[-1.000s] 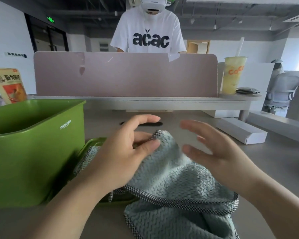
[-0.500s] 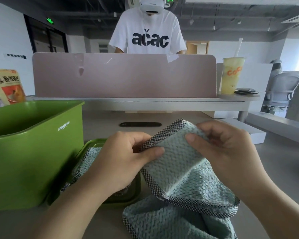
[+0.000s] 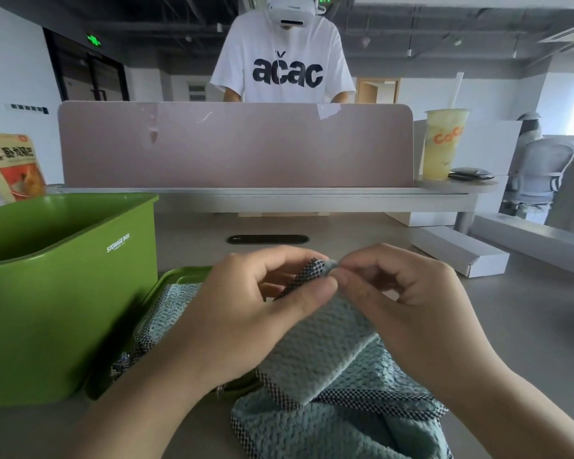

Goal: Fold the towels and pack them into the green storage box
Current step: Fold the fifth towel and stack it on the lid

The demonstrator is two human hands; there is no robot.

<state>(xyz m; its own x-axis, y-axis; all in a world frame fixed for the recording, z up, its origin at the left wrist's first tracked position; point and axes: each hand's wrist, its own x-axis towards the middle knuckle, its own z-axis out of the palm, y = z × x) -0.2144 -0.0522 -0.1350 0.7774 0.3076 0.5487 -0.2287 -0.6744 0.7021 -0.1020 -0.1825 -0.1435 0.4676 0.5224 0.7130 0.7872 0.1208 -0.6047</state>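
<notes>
A pale teal towel (image 3: 325,369) with a black-and-white checked border lies bunched on the desk in front of me. My left hand (image 3: 246,319) and my right hand (image 3: 408,306) both pinch the same raised corner of it, fingertips nearly touching. The green storage box (image 3: 63,293) stands open at the left. Its green lid (image 3: 186,276) lies flat beside it, with another teal towel (image 3: 166,313) resting on it, partly hidden by my left hand.
A pink divider panel (image 3: 236,144) runs across the back of the desk, with a person in a white T-shirt (image 3: 285,61) behind it. A yellow drink cup (image 3: 444,144) stands at the back right, a snack bag (image 3: 14,167) at the back left, white boxes (image 3: 461,250) at right.
My right hand came in from open air and took the towel. Both hands then slid together along the edge and now pinch one corner, held higher.
</notes>
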